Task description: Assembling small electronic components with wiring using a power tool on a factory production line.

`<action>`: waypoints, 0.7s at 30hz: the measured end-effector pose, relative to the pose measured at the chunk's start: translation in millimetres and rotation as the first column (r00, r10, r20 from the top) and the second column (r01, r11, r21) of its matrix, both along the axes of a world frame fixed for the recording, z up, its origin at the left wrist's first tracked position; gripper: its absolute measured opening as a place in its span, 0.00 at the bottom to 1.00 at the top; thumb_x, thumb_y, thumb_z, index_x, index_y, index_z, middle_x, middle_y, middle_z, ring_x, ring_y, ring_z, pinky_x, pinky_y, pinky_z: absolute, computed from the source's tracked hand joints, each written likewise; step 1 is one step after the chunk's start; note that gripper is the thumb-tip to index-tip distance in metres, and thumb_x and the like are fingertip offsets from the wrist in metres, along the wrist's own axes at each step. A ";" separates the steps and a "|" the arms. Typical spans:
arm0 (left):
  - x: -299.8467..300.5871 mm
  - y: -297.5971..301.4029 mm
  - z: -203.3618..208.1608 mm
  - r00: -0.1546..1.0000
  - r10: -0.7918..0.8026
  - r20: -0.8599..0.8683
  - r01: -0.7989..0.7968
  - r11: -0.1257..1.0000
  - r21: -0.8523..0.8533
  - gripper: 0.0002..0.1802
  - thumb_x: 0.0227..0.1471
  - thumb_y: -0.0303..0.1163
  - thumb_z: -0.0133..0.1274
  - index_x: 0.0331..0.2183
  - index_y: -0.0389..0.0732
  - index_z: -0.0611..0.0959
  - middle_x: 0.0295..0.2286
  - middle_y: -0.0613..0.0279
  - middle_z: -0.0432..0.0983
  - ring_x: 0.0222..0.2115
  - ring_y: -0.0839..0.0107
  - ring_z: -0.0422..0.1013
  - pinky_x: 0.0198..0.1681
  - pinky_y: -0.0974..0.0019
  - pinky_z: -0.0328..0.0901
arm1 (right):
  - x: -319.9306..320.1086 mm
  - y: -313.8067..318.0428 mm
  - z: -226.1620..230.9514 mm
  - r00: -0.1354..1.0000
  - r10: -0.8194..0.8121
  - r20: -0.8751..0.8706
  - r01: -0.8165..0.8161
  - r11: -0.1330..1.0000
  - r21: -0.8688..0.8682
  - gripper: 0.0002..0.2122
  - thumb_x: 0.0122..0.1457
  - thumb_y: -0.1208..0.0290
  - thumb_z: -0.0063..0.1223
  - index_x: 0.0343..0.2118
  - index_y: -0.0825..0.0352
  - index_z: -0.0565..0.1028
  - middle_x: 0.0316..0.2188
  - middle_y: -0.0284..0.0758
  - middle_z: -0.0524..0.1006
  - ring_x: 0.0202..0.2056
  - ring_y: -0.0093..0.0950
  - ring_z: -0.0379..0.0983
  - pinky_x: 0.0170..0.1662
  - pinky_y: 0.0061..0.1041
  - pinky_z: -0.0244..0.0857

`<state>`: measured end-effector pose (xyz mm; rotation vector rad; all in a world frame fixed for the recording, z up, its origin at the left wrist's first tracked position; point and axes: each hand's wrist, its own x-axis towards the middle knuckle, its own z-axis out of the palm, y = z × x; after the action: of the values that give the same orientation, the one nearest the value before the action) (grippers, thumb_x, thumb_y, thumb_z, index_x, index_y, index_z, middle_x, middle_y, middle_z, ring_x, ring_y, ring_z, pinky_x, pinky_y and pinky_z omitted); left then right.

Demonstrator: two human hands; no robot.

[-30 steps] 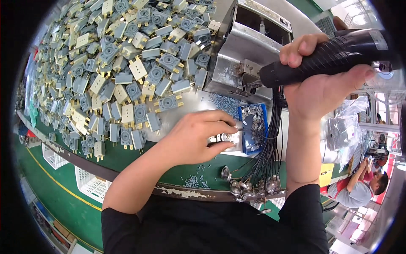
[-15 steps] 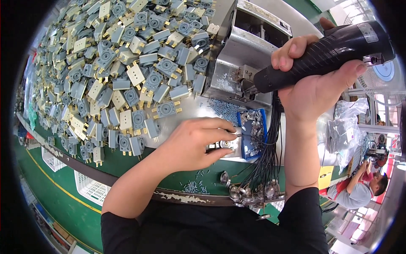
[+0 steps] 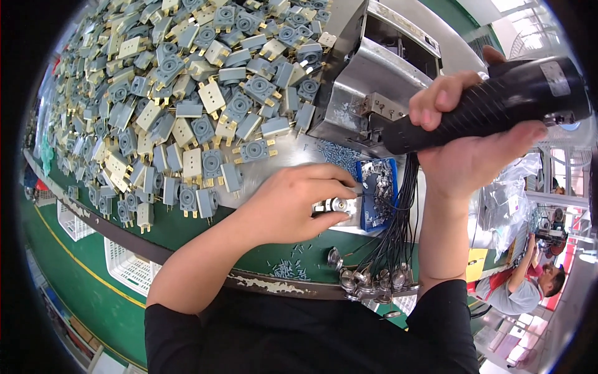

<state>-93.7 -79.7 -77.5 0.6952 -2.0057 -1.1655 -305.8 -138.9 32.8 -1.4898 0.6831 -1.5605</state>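
My right hand (image 3: 461, 162) is wrapped round a black electric screwdriver (image 3: 479, 103), held almost level. The screwdriver's nose is at the front of a metal screw feeder (image 3: 355, 81); the bit's tip is hard to make out. Down by a blue tray, my left hand (image 3: 296, 202) pinches a small silvery metal part (image 3: 336, 205) between thumb and fingers. Those fingers hide some of the part. Black cables (image 3: 405, 206) run beside the tray, with round metal pieces (image 3: 374, 283) at their lower ends along the table edge.
A large heap of grey and cream switch-like blocks (image 3: 187, 112) covers the left side. Small metal clips fill the blue tray (image 3: 395, 181). Loose screws (image 3: 339, 156) lie by the feeder, more (image 3: 288, 269) near the edge. Clear plastic bags (image 3: 504, 193) and another person (image 3: 511, 293) are at right.
The whole scene has shifted slightly right in the view, and its upper part also downward. Both hands keep their holds, and the screwdriver's nose stays by the feeder.
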 end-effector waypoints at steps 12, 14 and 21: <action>1.1 2.4 -0.5 1.000 0.010 0.010 -0.010 1.000 0.006 0.17 0.47 0.28 0.70 0.41 0.38 0.87 0.45 0.56 0.83 0.44 0.55 0.81 0.47 0.58 0.76 | 3.8 -15.9 1.8 0.958 -0.287 -0.003 0.286 0.957 -0.039 0.49 0.55 0.17 0.35 0.60 0.64 0.62 0.26 0.35 0.70 0.23 0.29 0.67 0.29 0.34 0.64; 1.6 2.7 0.7 1.000 0.012 0.010 -0.012 1.000 0.011 0.17 0.47 0.28 0.70 0.41 0.38 0.88 0.45 0.56 0.83 0.44 0.55 0.81 0.47 0.58 0.76 | 2.4 -16.5 0.9 0.962 -0.272 -0.003 0.272 0.962 -0.033 0.49 0.55 0.17 0.35 0.60 0.64 0.62 0.26 0.35 0.70 0.23 0.29 0.67 0.30 0.34 0.64; 0.4 0.9 -0.3 1.000 0.002 0.001 -0.002 1.000 0.022 0.16 0.46 0.28 0.70 0.40 0.38 0.88 0.45 0.56 0.83 0.43 0.55 0.81 0.47 0.58 0.76 | 0.4 -20.6 -7.0 0.994 -0.059 0.088 0.063 0.997 -0.050 0.47 0.57 0.17 0.34 0.58 0.63 0.63 0.26 0.36 0.70 0.23 0.29 0.67 0.30 0.34 0.64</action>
<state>-93.3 -78.8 -77.8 0.7089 -1.9950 -1.1883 -305.4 -159.4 25.8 -1.4426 0.6472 -1.6911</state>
